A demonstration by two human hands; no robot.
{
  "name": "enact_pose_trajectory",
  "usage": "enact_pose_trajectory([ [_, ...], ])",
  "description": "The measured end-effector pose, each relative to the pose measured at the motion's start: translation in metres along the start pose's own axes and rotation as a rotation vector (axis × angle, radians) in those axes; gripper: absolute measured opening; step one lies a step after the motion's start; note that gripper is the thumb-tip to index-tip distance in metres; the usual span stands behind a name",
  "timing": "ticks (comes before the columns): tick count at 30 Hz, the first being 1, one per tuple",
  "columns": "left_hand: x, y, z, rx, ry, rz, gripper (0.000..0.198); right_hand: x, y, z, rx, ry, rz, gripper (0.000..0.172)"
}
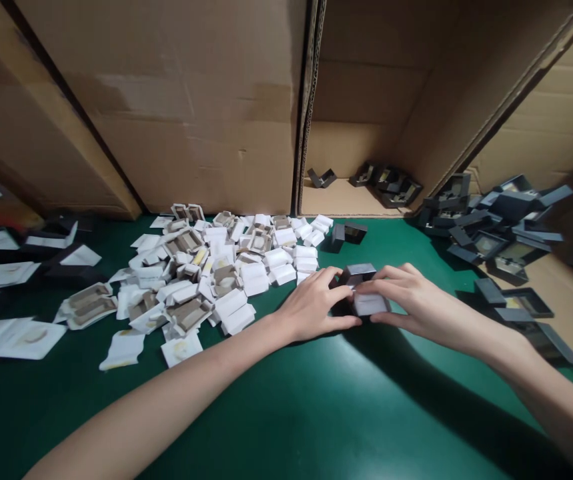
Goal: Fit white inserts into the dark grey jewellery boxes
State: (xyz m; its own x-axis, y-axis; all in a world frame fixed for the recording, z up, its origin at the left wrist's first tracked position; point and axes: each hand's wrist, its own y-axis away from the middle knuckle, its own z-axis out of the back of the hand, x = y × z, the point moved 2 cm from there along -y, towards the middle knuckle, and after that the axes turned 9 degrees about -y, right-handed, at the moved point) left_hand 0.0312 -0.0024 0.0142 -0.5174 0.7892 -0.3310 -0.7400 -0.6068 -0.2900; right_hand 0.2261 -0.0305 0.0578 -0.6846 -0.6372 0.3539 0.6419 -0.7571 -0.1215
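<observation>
Both hands are at a small dark hinged box (359, 272), its lid raised and a white insert (370, 305) in its lower part. My left hand (313, 303) grips the box from the left, thumb and fingers closed against its side. From the right, my right hand (401, 297) is closed around the near part, fingertips on the white insert and the rim. Whether the insert is lifted from the box I cannot tell. Just behind stands another dark box (346, 233), open. A heap of white folded paper inserts (236, 267) lies left of my hands.
Tall cardboard walls (206, 100) line the back of the green table (286, 413). Open dark boxes (501, 220) pile up at the right, and a few (391, 183) sit inside a cardboard compartment (366, 80). More dark boxes with white linings (11, 273) lie at the far left.
</observation>
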Motion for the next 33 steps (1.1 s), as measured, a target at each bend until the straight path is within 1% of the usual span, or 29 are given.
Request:
enact_pose_trajectory([
  [2,0.0,0.0,0.002,-0.008,0.052,-0.001,0.03,-0.004,0.003,-0.004,-0.022,-0.021,0.031,0.028],
  [4,-0.001,0.0,0.004,-0.016,0.103,0.001,0.03,-0.007,0.005,-0.007,-0.025,-0.076,0.069,0.028],
  [8,0.002,-0.002,0.003,-0.015,0.217,0.024,0.035,-0.008,0.008,-0.012,-0.084,-0.117,0.131,0.029],
  [12,0.008,-0.003,-0.001,0.001,0.323,0.107,0.044,-0.008,0.008,-0.015,-0.156,-0.112,0.141,0.028],
  [15,0.01,-0.004,-0.002,0.01,0.37,0.152,0.045,-0.008,0.007,-0.016,-0.177,-0.113,0.153,0.028],
  [19,0.009,-0.004,-0.001,0.018,0.402,0.175,0.045,-0.006,0.005,-0.019,-0.189,-0.101,0.156,0.031],
  [23,0.009,-0.004,-0.001,0.0,0.41,0.174,0.044,-0.003,0.004,-0.021,-0.187,-0.088,0.161,0.031],
  [27,0.01,-0.003,0.0,-0.005,0.415,0.184,0.042,-0.007,0.007,-0.017,-0.205,-0.124,0.12,0.034],
  [30,0.011,-0.003,0.0,0.015,0.431,0.188,0.036,-0.012,0.01,-0.015,-0.21,-0.151,0.133,0.038],
  [33,0.011,-0.005,-0.001,0.014,0.405,0.16,0.027,-0.014,0.01,-0.015,-0.23,-0.085,0.171,0.035],
])
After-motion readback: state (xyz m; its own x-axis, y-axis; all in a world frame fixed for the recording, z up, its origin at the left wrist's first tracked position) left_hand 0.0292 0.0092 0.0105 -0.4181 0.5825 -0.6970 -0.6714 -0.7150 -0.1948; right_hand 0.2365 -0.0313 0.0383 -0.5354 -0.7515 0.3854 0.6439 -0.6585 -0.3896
